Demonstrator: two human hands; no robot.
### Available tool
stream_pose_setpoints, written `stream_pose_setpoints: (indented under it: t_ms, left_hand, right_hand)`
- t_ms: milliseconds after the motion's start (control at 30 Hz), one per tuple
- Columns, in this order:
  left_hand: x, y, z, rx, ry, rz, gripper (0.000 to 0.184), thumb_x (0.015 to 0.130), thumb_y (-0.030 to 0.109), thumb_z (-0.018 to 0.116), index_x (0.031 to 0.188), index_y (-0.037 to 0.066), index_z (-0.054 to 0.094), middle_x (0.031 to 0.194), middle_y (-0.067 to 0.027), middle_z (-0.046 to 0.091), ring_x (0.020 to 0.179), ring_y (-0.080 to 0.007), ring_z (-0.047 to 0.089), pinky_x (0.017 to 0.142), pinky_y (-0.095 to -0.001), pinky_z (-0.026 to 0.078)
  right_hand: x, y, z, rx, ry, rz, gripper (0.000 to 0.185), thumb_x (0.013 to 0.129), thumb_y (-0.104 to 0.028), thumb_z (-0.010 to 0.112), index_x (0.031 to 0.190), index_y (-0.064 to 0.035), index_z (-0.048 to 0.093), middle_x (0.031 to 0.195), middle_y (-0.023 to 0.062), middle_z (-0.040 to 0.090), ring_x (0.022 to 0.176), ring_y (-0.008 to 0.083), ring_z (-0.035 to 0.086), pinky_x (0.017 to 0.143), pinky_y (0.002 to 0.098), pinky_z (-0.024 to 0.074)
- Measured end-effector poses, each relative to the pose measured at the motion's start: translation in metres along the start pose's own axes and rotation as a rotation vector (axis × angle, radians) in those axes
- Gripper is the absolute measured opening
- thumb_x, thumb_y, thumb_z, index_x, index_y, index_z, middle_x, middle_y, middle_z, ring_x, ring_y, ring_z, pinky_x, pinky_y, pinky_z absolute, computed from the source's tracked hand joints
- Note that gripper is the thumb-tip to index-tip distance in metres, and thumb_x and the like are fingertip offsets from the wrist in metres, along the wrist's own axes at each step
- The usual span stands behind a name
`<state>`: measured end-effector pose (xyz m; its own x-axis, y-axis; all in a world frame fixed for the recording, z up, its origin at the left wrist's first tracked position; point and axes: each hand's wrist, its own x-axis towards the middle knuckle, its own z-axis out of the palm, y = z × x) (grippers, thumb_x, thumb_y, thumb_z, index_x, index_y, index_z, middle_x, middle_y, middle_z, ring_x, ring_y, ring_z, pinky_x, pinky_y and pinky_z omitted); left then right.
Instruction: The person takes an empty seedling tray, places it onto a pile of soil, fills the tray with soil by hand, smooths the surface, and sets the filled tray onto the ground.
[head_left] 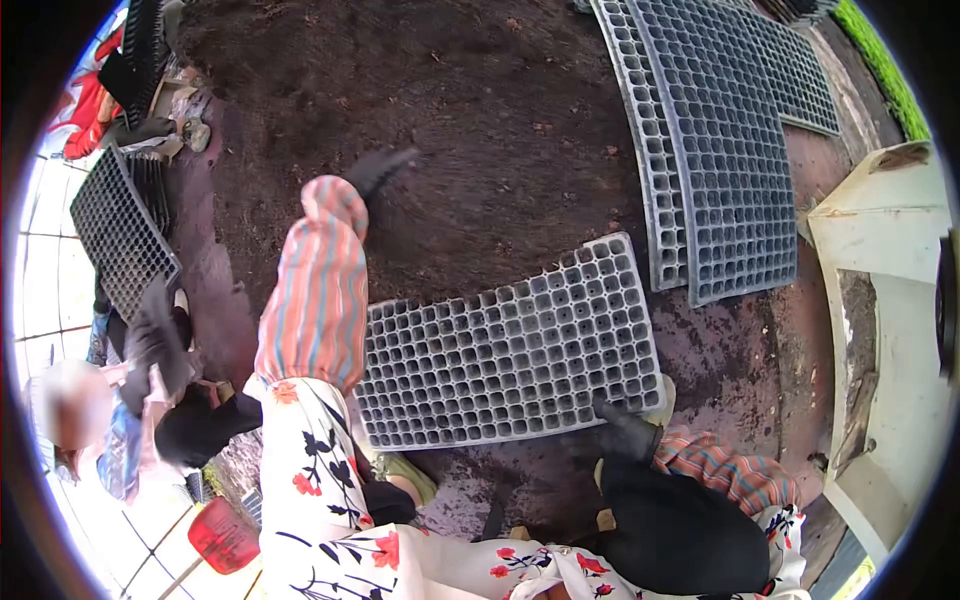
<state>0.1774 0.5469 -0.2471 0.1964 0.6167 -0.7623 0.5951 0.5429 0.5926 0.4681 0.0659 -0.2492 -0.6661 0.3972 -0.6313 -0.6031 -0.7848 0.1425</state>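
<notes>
Currently: left hand (385,172) over dark soil (500,110), right hand (630,432) at the cell tray (515,350).

Tray lies in the near centre, far edge against the soil. Left hand gloved, motion-blurred; cannot tell whether its fingers are closed or holding soil. Right hand, also gloved, touches the tray's near edge toward the right corner; cannot tell if it grips. More trays (725,150) overlap at far right. At left, a co-worker's gloved hand (157,340) is beside a tilted tray (122,235).

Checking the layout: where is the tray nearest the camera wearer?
In the head view, the tray lies just below centre, bordering the dark soil, with the right hand at its lower-right edge.
</notes>
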Motion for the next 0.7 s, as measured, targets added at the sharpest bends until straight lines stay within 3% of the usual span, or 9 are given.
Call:
stream_pose_setpoints:
  t_ms: [67, 100, 133, 200, 333, 400, 433, 500, 700]
  left_hand:
    - [0.03, -0.044, -0.015, 0.586, -0.311, 1.04, 0.039, 0.087, 0.018, 0.051, 0.121, 0.0, 0.051, 0.113, -0.0141, 0.058, 0.101, -0.0275, 0.057, 0.089, -0.0356, 0.042]
    - [-0.025, -0.009, 0.013, 0.682, -0.214, 0.509, 0.038, 0.084, 0.014, 0.051, 0.121, 0.003, 0.052, 0.114, -0.0158, 0.057, 0.102, -0.0261, 0.056, 0.088, -0.0339, 0.042]
    - [-0.013, -0.021, 0.01, 0.68, -0.208, 0.508, 0.038, 0.084, 0.014, 0.051, 0.121, 0.003, 0.052, 0.114, -0.0158, 0.057, 0.102, -0.0261, 0.056, 0.088, -0.0339, 0.042]
    - [0.015, -0.055, 0.015, 0.753, -0.444, 1.422, 0.037, 0.085, 0.011, 0.049, 0.121, 0.006, 0.053, 0.114, -0.0151, 0.058, 0.102, -0.0267, 0.056, 0.088, -0.0334, 0.042]
    - [-0.023, -0.083, 0.086, 0.464, -0.527, 1.057, 0.039, 0.08, 0.015, 0.057, 0.118, 0.008, 0.055, 0.111, -0.0171, 0.058, 0.098, -0.0301, 0.058, 0.085, -0.0364, 0.044]
    - [-0.098, -0.056, 0.125, 0.311, -0.326, 0.701, 0.05, 0.071, 0.028, 0.068, 0.114, 0.006, 0.057, 0.106, -0.0195, 0.058, 0.095, -0.032, 0.058, 0.083, -0.0366, 0.045]
    - [-0.122, -0.048, 0.138, 0.319, -0.329, 0.7, 0.05, 0.071, 0.028, 0.068, 0.114, 0.006, 0.057, 0.106, -0.0195, 0.058, 0.095, -0.032, 0.058, 0.083, -0.0366, 0.045]
    - [-0.158, -0.043, 0.16, 0.899, -0.084, 0.763, 0.066, 0.07, 0.04, 0.068, 0.125, 0.009, 0.047, 0.114, -0.0194, 0.052, 0.109, -0.0383, 0.046, 0.096, -0.0466, 0.036]
    - [-0.211, -0.079, 0.228, 1.081, 0.153, 0.872, 0.072, 0.066, 0.046, 0.069, 0.13, 0.023, 0.043, 0.127, -0.0205, 0.041, 0.117, -0.0443, 0.036, 0.095, -0.0521, 0.034]
  right_hand:
    - [0.0, -0.002, 0.014, -0.031, -0.012, -0.059, 0.057, 0.092, -0.034, 0.049, 0.137, -0.0084, 0.025, 0.135, 0.0167, 0.037, 0.119, 0.0386, 0.042, 0.094, 0.055, 0.04]
    - [0.001, -0.003, 0.016, -0.04, 0.006, -0.081, 0.058, 0.091, -0.035, 0.049, 0.137, -0.009, 0.025, 0.135, 0.0167, 0.037, 0.119, 0.0386, 0.043, 0.094, 0.0545, 0.0404]
    - [0.0, -0.002, 0.016, -0.046, 0.029, -0.101, 0.058, 0.091, -0.035, 0.049, 0.137, -0.0096, 0.025, 0.135, 0.0167, 0.037, 0.118, 0.0386, 0.043, 0.094, 0.054, 0.0407]
    - [0.004, 0.005, -0.003, 0.03, 0.039, -0.014, 0.058, 0.09, -0.037, 0.05, 0.136, -0.01, 0.027, 0.134, 0.0168, 0.039, 0.115, 0.0386, 0.046, 0.091, 0.0521, 0.0446]
    - [0.012, 0.008, -0.004, 0.037, 0.082, -0.047, 0.058, 0.089, -0.04, 0.051, 0.135, -0.01, 0.03, 0.129, 0.0168, 0.045, 0.106, 0.0382, 0.053, 0.082, 0.0482, 0.0509]
    - [0.02, 0.016, -0.015, -0.043, 0.103, -0.137, 0.059, 0.086, -0.048, 0.052, 0.133, -0.0138, 0.036, 0.121, 0.0146, 0.052, 0.101, 0.0319, 0.057, 0.084, 0.046, 0.0474]
    - [0.016, 0.014, -0.005, -0.059, 0.139, -0.141, 0.06, 0.086, -0.048, 0.053, 0.132, -0.0135, 0.036, 0.123, 0.0113, 0.052, 0.101, 0.0323, 0.057, 0.082, 0.0431, 0.0487]
    - [0.018, 0.015, -0.008, -0.058, 0.133, -0.142, 0.06, 0.086, -0.048, 0.053, 0.132, -0.0135, 0.036, 0.124, 0.0109, 0.051, 0.101, 0.0322, 0.057, 0.082, 0.0431, 0.0487]
    - [0.022, 0.017, -0.014, -0.084, 0.1, -0.202, 0.053, 0.088, -0.043, 0.052, 0.131, -0.016, 0.038, 0.124, 0.0081, 0.051, 0.101, 0.0316, 0.057, 0.08, 0.044, 0.0493]
